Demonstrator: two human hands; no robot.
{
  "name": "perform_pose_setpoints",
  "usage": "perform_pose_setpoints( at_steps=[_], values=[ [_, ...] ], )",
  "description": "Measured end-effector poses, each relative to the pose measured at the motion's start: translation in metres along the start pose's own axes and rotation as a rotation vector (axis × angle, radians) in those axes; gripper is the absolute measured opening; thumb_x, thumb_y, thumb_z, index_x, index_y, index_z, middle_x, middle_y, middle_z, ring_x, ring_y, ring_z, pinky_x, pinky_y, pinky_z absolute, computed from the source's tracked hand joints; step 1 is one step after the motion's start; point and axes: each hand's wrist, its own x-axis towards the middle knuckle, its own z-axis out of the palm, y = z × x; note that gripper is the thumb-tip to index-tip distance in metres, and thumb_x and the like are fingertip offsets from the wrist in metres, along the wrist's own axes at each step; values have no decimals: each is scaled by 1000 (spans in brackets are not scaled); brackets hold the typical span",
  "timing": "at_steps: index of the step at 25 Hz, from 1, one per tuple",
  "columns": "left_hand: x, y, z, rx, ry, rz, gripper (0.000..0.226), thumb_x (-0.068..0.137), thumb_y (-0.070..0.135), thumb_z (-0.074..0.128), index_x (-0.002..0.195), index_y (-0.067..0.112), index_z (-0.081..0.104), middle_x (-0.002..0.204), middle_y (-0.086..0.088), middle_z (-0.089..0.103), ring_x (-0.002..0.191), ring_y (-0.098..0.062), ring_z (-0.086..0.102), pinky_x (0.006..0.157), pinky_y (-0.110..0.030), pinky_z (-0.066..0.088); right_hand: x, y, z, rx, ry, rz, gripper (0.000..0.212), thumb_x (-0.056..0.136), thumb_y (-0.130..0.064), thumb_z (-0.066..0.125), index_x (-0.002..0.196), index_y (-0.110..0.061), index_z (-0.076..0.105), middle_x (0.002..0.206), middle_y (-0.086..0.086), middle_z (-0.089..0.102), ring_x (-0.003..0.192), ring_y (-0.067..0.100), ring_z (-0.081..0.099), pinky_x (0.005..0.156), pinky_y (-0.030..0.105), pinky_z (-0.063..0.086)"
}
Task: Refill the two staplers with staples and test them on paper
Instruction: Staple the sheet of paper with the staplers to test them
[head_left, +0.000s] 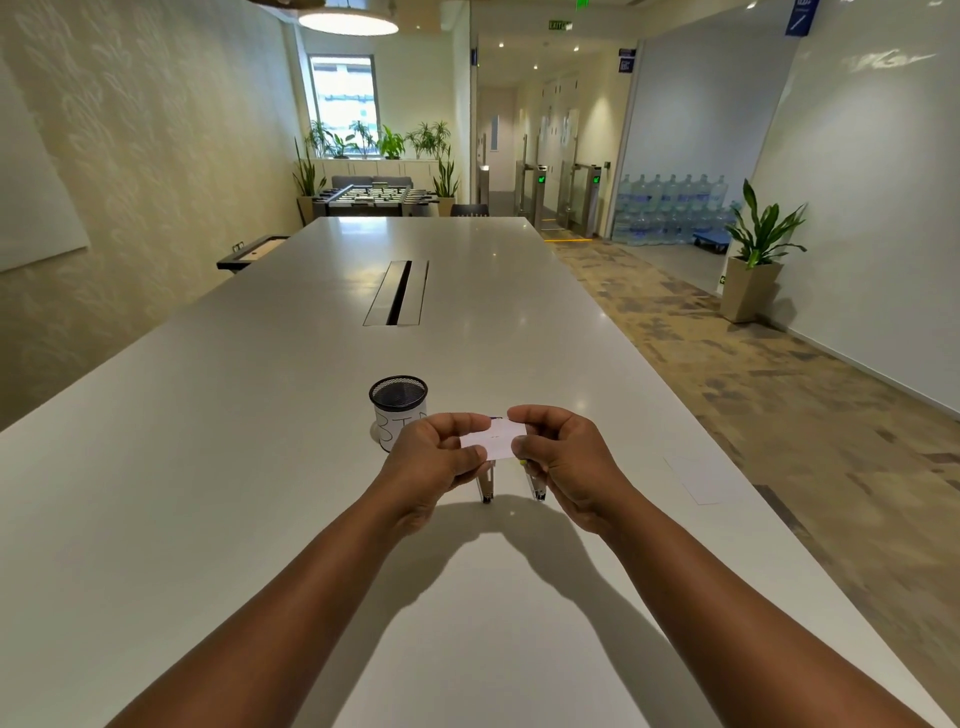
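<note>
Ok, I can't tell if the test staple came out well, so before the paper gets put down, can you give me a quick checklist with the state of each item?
1. Paper held firmly: ok, the left hand and right hand pinch the small paper at opposite ends.
2. Staple visible in the paper: cannot tell, only a faint dark mark shows.
3. Both staplers within reach: ok, the left stapler and right stapler lie under the hands.
4. Staplers closed: cannot tell, the hands hide most of them.
5. Mesh cup upright: ok.
</note>
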Motion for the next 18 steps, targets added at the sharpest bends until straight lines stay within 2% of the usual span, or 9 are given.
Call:
perform_pose_setpoints(
  at_steps=[4, 6, 8, 9, 11, 13, 15, 18],
  values=[
    [0, -5, -11, 141, -8, 77, 45, 90, -21, 51, 102, 15, 74, 108, 0, 75, 97, -15, 75, 78, -25, 60, 5, 8, 4, 20, 7, 27, 41, 84, 12, 68, 116, -14, 65, 94, 8, 79, 59, 10, 64, 54, 23, 49],
    [1, -8, -17, 168, 9, 96, 48, 89, -22, 50, 103, 17, 75, 114, 3, 73, 101, -15, 74, 81, -27, 61, 9, 11, 8, 0, 19, 25, 40, 84, 10, 71, 115, -15, 65, 90, 6, 79, 61, 9, 68, 54, 20, 50],
    [3, -12, -22, 202, 54, 122, 43, 88, -18, 57, 105, 17, 74, 116, 1, 73, 101, -17, 74, 85, -32, 62, 14, 13, 12, -75, 34, 4, 35, 83, 8, 73, 110, -13, 67, 78, -1, 76, 65, 11, 70, 56, 18, 51],
    [3, -14, -24, 209, 86, 131, 38, 88, -15, 61, 105, 16, 74, 114, -1, 73, 96, -19, 76, 83, -33, 62, 17, 15, 14, -117, 42, -6, 31, 82, 7, 74, 107, -11, 68, 75, 0, 74, 67, 13, 70, 57, 18, 52],
    [4, -19, -30, 197, 155, 145, 24, 88, -7, 71, 101, 13, 72, 92, -4, 72, 78, -18, 77, 74, -30, 63, 22, 17, 20, -189, 49, -9, 25, 81, 7, 76, 100, -7, 70, 77, 9, 71, 69, 18, 68, 60, 22, 53],
    [6, -23, -36, 204, 237, 159, 22, 86, -3, 75, 100, 12, 66, 75, -5, 67, 69, -19, 76, 64, -26, 60, 25, 21, 26, -249, 52, -3, 22, 77, 7, 78, 92, -8, 72, 77, 16, 68, 71, 22, 66, 65, 31, 58],
    [9, -27, -43, 208, 308, 146, 32, 83, 0, 78, 104, 13, 57, 78, -12, 73, 73, -27, 78, 61, -26, 59, 29, 25, 31, -281, 54, -1, 21, 74, 8, 79, 85, -9, 73, 71, 13, 66, 70, 22, 65, 74, 40, 61],
    [14, -33, -57, 228, 351, 117, 36, 80, 2, 82, 104, 11, 56, 74, -12, 76, 73, -29, 77, 62, -30, 61, 37, 28, 37, -334, 52, -29, 20, 73, 6, 80, 77, -13, 73, 65, 4, 67, 65, 21, 63, 69, 37, 57]
  ],
)
